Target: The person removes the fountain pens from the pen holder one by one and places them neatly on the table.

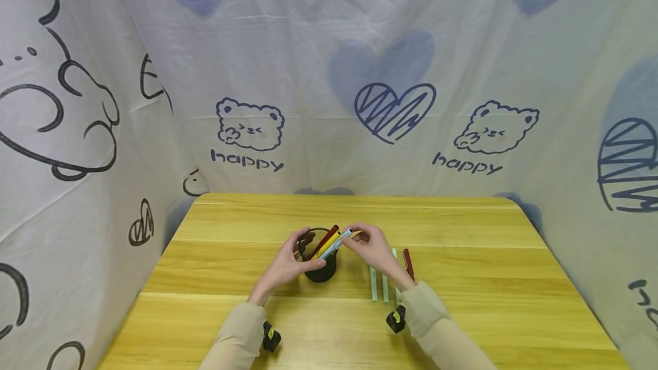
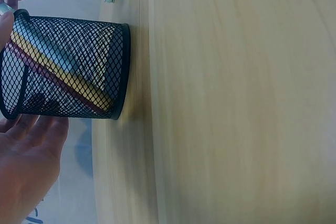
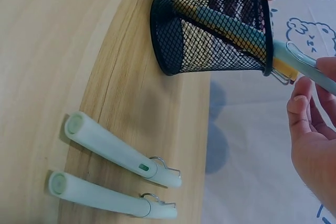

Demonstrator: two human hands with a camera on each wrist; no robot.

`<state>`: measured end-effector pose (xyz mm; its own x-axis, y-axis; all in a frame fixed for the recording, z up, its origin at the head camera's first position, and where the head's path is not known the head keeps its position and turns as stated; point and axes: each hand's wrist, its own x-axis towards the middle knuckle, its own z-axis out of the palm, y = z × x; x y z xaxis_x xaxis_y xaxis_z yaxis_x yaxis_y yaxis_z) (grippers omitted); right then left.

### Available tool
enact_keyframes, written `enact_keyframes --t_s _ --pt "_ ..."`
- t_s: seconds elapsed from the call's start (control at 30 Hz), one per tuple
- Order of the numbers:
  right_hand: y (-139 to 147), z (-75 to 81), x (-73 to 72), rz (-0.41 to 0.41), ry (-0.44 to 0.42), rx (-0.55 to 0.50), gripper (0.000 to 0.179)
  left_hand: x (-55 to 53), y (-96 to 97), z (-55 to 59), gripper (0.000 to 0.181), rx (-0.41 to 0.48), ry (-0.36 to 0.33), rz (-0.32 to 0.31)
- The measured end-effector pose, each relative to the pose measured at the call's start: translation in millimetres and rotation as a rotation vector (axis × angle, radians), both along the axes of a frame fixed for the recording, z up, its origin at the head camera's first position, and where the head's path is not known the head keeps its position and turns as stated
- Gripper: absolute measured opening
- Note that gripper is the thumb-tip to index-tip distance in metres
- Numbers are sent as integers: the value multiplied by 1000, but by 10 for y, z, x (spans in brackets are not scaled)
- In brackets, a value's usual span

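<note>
A black mesh pen cup [image 1: 321, 273] stands on the table with my left hand [image 1: 285, 262] around it, thumb on the near side and fingers behind. Between the thumb and fingers of my right hand [image 1: 377, 249] is the upper end of a light blue pen [image 3: 299, 60]. Its lower part slants down inside the cup, seen through the mesh in both wrist views. Beside it in the cup lean a yellow pen [image 1: 332, 240] and a dark red pen [image 1: 324, 241].
Right of the cup, several pale green pens [image 1: 373, 285] lie side by side on the wooden table [image 1: 329, 324], partly under my right forearm. A red pen [image 1: 408, 262] lies at the end of that row. A printed white cloth [image 1: 319, 147] hangs behind the table.
</note>
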<state>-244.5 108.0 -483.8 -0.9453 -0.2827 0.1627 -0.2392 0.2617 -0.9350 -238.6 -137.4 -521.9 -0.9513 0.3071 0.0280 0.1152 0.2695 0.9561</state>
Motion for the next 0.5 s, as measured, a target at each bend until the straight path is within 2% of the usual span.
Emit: enact_keyframes --t_s 0.17,0.5 --pt "34 15 58 -10 10 -68 22 -3 9 5 95 1 0 -4" --pt "108 -18 139 6 20 -285 21 -21 8 -32 94 -3 -2 -11"
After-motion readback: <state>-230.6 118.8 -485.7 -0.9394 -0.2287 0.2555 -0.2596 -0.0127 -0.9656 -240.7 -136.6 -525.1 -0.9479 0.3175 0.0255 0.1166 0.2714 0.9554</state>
